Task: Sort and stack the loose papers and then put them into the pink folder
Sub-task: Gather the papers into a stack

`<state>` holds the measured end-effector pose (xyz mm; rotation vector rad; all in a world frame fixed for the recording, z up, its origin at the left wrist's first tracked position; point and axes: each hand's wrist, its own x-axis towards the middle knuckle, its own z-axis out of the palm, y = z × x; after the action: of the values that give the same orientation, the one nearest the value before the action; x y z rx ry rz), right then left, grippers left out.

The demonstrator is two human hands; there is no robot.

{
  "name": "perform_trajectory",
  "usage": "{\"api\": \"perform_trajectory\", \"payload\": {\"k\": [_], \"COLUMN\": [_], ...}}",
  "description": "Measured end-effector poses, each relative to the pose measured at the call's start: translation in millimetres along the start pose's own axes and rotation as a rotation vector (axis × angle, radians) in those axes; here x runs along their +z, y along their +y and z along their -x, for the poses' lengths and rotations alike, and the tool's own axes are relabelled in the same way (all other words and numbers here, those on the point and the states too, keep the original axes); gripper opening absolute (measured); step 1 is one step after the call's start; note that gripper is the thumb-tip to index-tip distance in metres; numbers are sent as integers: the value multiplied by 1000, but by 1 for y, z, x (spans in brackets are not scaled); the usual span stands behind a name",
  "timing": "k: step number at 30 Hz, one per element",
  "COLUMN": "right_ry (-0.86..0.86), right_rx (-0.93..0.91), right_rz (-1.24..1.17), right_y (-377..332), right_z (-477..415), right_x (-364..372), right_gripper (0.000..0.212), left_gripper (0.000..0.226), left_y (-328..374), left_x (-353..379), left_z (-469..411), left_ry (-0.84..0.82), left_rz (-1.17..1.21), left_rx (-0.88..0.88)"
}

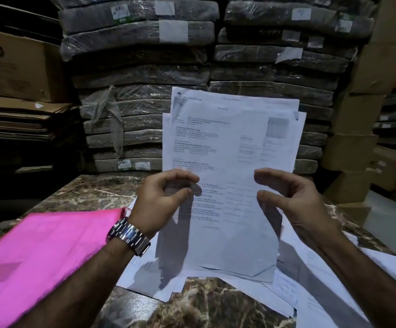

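A stack of printed white papers (230,147) stands upright in front of me, its lower edge resting on loose sheets (315,287) spread over the marble table (216,306). The upper sheets are uneven and stick out at the top. My left hand (161,200), with a metal watch on the wrist, cups the stack's left edge with curled fingers and thumb. My right hand (294,202) cups the right edge the same way. The pink folder (50,247) lies shut on the table at the left, under my left forearm.
Plastic-wrapped flat bundles (140,67) are piled high right behind the table. Cardboard boxes (14,65) and flattened cartons stand at the left. More cardboard boxes (358,147) are stacked at the right.
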<state>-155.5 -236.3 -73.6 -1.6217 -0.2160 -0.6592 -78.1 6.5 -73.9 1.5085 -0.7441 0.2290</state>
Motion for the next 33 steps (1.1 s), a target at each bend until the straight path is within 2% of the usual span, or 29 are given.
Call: {"api": "perform_trajectory", "payload": {"k": [8,14,19,26,29,33], "right_ry": [35,56,80,56,38,69], "right_rx": [-64,-69,-61,41,69,144], "right_rz": [-43,-7,-18,16,84,14], "right_y": [-15,-7,-3,11,19,29], "right_z": [0,12,17,28,34,30], "right_x": [7,18,19,19,18,19], "right_gripper": [40,40,43,33,24,20], "left_gripper": [25,22,29,32,27,26], "left_y": [3,0,-8,-26,-32,-34], "left_x": [-1,3,2,1,3,6], "left_z": [1,10,14,25,28,19], "left_ry": [68,88,94,49,42,27], "left_rz": [117,73,66,78,29,-83], "left_rx": [0,34,33,-37,-50,-85]}}
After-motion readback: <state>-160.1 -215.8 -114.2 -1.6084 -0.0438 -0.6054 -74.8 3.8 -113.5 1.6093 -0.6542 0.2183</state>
